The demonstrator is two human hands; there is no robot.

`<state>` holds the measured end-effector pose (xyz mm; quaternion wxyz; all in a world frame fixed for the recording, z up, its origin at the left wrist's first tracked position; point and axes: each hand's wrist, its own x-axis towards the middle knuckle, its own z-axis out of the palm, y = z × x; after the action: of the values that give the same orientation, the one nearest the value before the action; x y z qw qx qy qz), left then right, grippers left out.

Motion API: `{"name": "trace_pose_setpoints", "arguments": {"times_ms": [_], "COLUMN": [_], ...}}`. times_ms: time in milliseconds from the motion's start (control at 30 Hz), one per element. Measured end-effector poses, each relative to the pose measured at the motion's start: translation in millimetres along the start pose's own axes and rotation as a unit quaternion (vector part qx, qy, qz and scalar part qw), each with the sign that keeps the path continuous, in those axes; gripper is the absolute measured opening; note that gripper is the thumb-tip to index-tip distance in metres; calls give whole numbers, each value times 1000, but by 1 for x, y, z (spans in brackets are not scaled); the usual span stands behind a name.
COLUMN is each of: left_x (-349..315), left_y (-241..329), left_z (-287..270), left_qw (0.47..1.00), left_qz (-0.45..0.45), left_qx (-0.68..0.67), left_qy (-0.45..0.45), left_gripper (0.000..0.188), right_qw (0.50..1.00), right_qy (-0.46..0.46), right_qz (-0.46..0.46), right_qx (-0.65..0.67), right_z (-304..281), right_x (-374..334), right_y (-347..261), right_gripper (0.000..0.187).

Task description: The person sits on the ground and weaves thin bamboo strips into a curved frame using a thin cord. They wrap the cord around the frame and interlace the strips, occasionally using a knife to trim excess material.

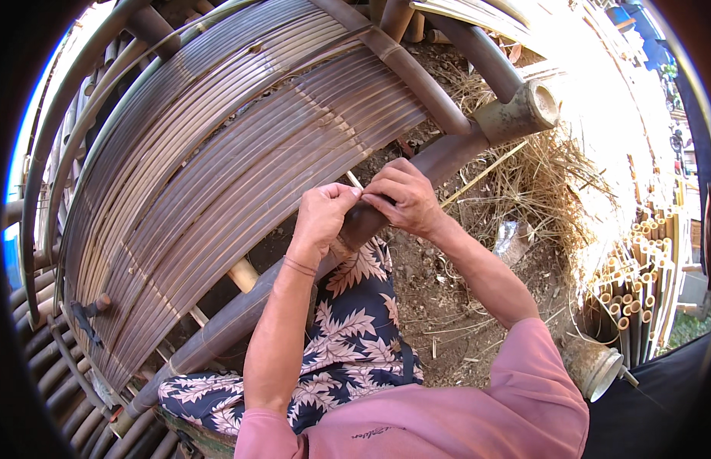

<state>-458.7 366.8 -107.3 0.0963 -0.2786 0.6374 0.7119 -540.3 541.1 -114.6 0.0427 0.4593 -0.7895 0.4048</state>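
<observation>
Meeting at the fingertips above a dark bamboo rail (225,329), the left hand (325,214) and the right hand (405,197) are closed down to small pinches. The left comes up with its wrist almost straight, fingers curled, thumb laid by the forefinger; a thin cord (300,268) circles that wrist. The right reaches in from the other side, bent at the knuckles, thumb and forefinger drawn together. What they grip, if anything, I cannot tell; a short pale strip (354,180) shows just beyond the tips. Past the rail lies a slatted panel (241,153), its near edge running alongside: long, narrow slats, mostly purple-brown, with a tan band toward the far edge and pale marks crossing them.
</observation>
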Motion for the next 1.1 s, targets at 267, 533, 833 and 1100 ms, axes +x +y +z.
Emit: {"name": "trace_pose_setpoints", "arguments": {"times_ms": [267,533,833,1100], "left_x": [-63,-108,-74,-117], "left_y": [10,36,42,13], "left_z": [10,-46,-3,-2], "left_qw": [845,972,821,850], "left_qz": [222,215,93,110], "left_qx": [480,-90,-561,-513], "left_qy": [75,11,48,54], "left_gripper": [21,26,38,25], "right_qw": [948,983,886,877], "right_qy": [-226,-155,-333,-415], "right_qz": [115,41,187,97], "right_qx": [-192,91,262,220], "right_z": [-2,-22,-20,-20], "right_x": [34,42,48,52], "right_y": [24,-13,-1,-19], "right_gripper": [17,41,36,33]}}
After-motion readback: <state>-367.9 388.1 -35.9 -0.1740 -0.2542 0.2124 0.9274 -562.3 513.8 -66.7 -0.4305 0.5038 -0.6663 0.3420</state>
